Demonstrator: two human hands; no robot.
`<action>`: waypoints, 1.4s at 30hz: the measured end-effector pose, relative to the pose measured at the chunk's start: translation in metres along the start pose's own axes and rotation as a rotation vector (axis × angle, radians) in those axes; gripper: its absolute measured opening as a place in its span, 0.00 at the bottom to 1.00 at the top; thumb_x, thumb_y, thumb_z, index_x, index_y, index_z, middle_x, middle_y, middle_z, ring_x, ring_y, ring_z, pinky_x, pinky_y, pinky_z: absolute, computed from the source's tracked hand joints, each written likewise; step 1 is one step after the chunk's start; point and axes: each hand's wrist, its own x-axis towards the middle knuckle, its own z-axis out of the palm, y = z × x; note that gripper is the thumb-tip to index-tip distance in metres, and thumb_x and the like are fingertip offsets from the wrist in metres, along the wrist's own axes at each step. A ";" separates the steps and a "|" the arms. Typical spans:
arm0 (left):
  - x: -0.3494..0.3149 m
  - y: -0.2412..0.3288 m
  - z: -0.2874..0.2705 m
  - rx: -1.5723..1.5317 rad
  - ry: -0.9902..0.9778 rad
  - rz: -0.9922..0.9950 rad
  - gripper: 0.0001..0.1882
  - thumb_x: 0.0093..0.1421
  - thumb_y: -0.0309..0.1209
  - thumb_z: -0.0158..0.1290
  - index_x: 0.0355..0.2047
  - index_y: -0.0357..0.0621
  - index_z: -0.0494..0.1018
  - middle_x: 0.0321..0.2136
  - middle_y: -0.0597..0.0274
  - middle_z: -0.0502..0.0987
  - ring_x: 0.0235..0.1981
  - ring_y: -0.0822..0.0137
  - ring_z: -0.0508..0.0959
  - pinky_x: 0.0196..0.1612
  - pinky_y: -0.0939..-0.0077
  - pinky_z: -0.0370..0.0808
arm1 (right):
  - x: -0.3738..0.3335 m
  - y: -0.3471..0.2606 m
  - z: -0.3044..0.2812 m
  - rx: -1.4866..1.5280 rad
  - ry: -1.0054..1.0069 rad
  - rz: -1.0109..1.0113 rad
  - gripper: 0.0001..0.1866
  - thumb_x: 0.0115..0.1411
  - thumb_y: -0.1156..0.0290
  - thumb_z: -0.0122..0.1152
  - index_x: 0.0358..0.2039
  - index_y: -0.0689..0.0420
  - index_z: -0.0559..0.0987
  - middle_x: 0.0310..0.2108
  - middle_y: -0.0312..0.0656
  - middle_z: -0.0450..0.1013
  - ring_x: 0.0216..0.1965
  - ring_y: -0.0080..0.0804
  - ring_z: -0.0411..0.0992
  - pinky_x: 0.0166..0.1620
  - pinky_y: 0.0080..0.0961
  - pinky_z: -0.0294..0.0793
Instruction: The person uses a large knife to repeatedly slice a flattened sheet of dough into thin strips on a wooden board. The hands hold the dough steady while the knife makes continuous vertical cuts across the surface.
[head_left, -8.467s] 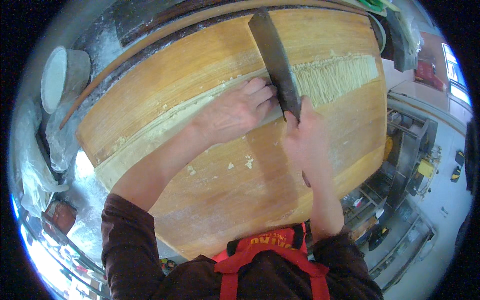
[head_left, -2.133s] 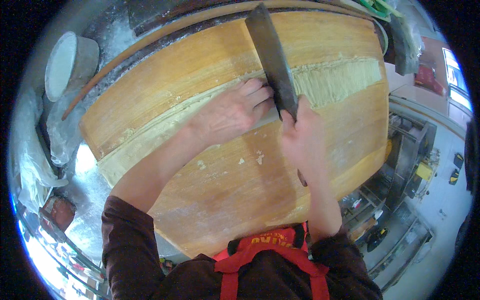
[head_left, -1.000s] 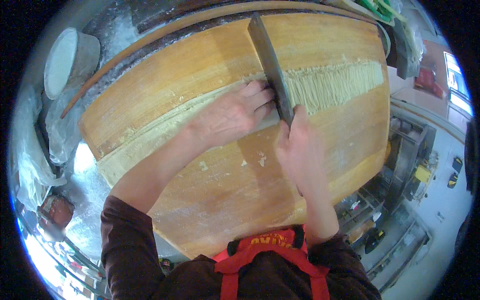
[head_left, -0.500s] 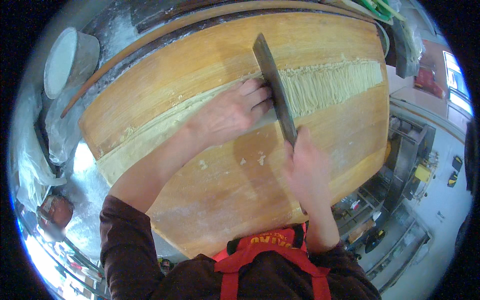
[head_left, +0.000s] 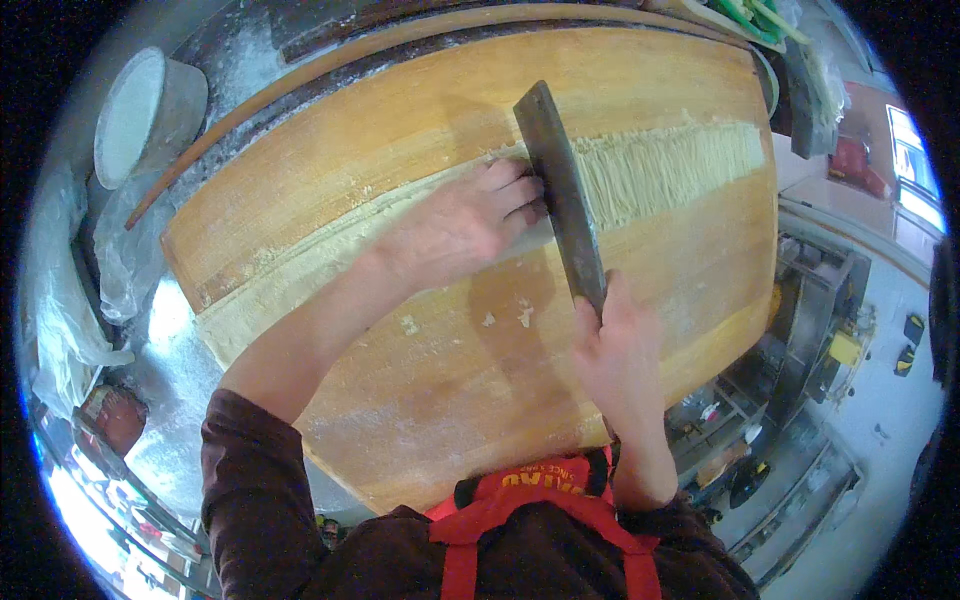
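Floured wooden board (head_left: 420, 400) bears folded dough (head_left: 300, 270), flat cleaver (head_left: 562, 190), thin noodles (head_left: 670, 170).

One head-worn fisheye camera looks steeply down, close above the wooden board (head_left: 420, 400).

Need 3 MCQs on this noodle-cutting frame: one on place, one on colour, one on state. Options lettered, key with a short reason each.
1. Where do the cut noodle strands lie relative to the cleaver?
A. On the person's right of the blade
B. On the person's left of the blade
C. Off the board

2. What colour are the apron straps?
A. Blue
B. Red
C. White

3. What is the left hand doing?
A. Resting flat on the folded dough, fingers against the blade
B. Gripping the cleaver handle
C. Lifted clear of the wooden board

Key: 1 A, the strands run from the blade toward the right edge. 2 B, red straps show over the dark shirt. 3 A, the palm lies on the dough; the right hand grips the handle.
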 end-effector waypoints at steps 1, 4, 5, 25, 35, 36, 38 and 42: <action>0.000 -0.001 0.000 -0.003 0.005 0.007 0.18 0.49 0.28 0.50 0.41 0.34 0.74 0.43 0.55 0.71 0.48 0.59 0.68 0.52 0.72 0.69 | 0.000 -0.001 -0.001 0.008 -0.017 0.015 0.11 0.54 0.74 0.55 0.35 0.62 0.65 0.24 0.53 0.71 0.26 0.54 0.73 0.28 0.47 0.71; 0.000 0.000 0.003 0.013 0.008 -0.003 0.18 0.49 0.28 0.50 0.41 0.35 0.74 0.43 0.56 0.72 0.48 0.60 0.68 0.52 0.72 0.69 | 0.021 -0.012 -0.001 -0.082 -0.049 0.051 0.11 0.54 0.74 0.55 0.35 0.62 0.64 0.24 0.54 0.71 0.26 0.55 0.72 0.27 0.47 0.71; -0.001 0.001 0.003 0.000 -0.005 -0.006 0.18 0.49 0.28 0.50 0.41 0.34 0.74 0.43 0.56 0.72 0.48 0.60 0.68 0.52 0.72 0.69 | 0.030 -0.012 0.005 -0.055 0.010 0.017 0.11 0.54 0.74 0.55 0.35 0.62 0.64 0.23 0.54 0.70 0.26 0.55 0.72 0.27 0.47 0.70; -0.001 0.001 0.000 0.013 -0.050 -0.004 0.18 0.50 0.28 0.49 0.42 0.35 0.74 0.44 0.56 0.72 0.49 0.61 0.68 0.53 0.73 0.69 | 0.053 -0.008 0.014 0.022 0.086 -0.009 0.11 0.53 0.76 0.55 0.33 0.63 0.64 0.23 0.55 0.70 0.27 0.56 0.72 0.28 0.46 0.72; -0.007 0.000 0.001 0.037 -0.018 -0.013 0.18 0.49 0.27 0.50 0.42 0.36 0.74 0.43 0.57 0.72 0.48 0.61 0.68 0.52 0.74 0.69 | -0.001 -0.004 0.005 0.029 -0.030 0.029 0.13 0.53 0.74 0.56 0.36 0.63 0.64 0.24 0.54 0.71 0.26 0.57 0.72 0.28 0.49 0.70; -0.007 0.000 0.000 0.029 -0.014 -0.006 0.18 0.49 0.27 0.50 0.42 0.36 0.74 0.43 0.57 0.72 0.48 0.61 0.68 0.52 0.74 0.69 | -0.004 -0.003 0.004 0.024 -0.043 0.047 0.13 0.53 0.74 0.56 0.36 0.63 0.64 0.24 0.54 0.71 0.27 0.57 0.72 0.28 0.48 0.70; -0.006 0.000 0.000 0.018 -0.007 -0.005 0.18 0.49 0.27 0.50 0.42 0.36 0.74 0.43 0.58 0.72 0.48 0.61 0.68 0.52 0.74 0.69 | 0.000 -0.006 0.001 -0.008 -0.058 0.059 0.13 0.53 0.74 0.56 0.36 0.62 0.64 0.25 0.54 0.71 0.27 0.56 0.72 0.27 0.48 0.70; -0.006 0.001 0.000 0.017 -0.011 -0.009 0.18 0.49 0.28 0.49 0.41 0.36 0.74 0.43 0.58 0.72 0.48 0.62 0.68 0.52 0.74 0.70 | 0.040 -0.015 0.013 -0.025 0.041 0.005 0.11 0.54 0.74 0.55 0.35 0.62 0.64 0.24 0.54 0.71 0.26 0.55 0.73 0.26 0.47 0.70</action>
